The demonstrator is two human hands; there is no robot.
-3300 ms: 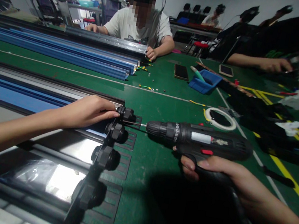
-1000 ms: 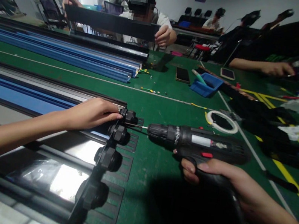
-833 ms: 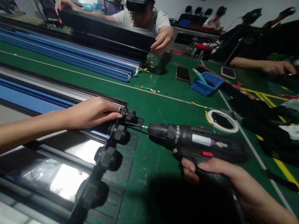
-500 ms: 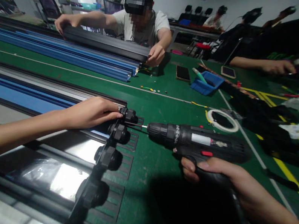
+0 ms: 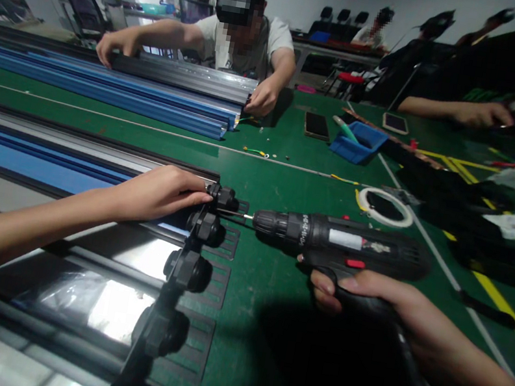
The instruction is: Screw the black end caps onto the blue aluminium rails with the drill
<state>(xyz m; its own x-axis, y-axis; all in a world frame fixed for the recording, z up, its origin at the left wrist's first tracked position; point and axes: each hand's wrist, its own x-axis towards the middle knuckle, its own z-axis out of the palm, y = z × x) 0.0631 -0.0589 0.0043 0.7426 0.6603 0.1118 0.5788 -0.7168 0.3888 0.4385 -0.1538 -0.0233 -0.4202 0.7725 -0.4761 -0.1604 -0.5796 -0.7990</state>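
My right hand (image 5: 359, 292) grips the handle of a black cordless drill (image 5: 329, 237), fingers curled around the trigger area. Its thin bit (image 5: 234, 214) points left at the end of the farthest long profile in the near row. On that end, my left hand (image 5: 166, 194) is closed over the black end cap (image 5: 213, 192), thumb and fingers pressed against it beside a black cable gland (image 5: 225, 198). Where the bit tip meets the end cap is too small to make out. More profiles with black glands (image 5: 190, 270) lie side by side toward me.
Across the green table (image 5: 283, 187), a co-worker's hands (image 5: 262, 96) hold a dark profile over blue profiles (image 5: 154, 102). A blue bin (image 5: 357, 142), a phone (image 5: 317, 125) and a white ring-shaped coil (image 5: 383, 206) lie beyond the drill. Another person works at the far right.
The co-worker opposite has lowered and tilted the dark profile, so its shiny side shows. My hands and the drill have hardly moved.
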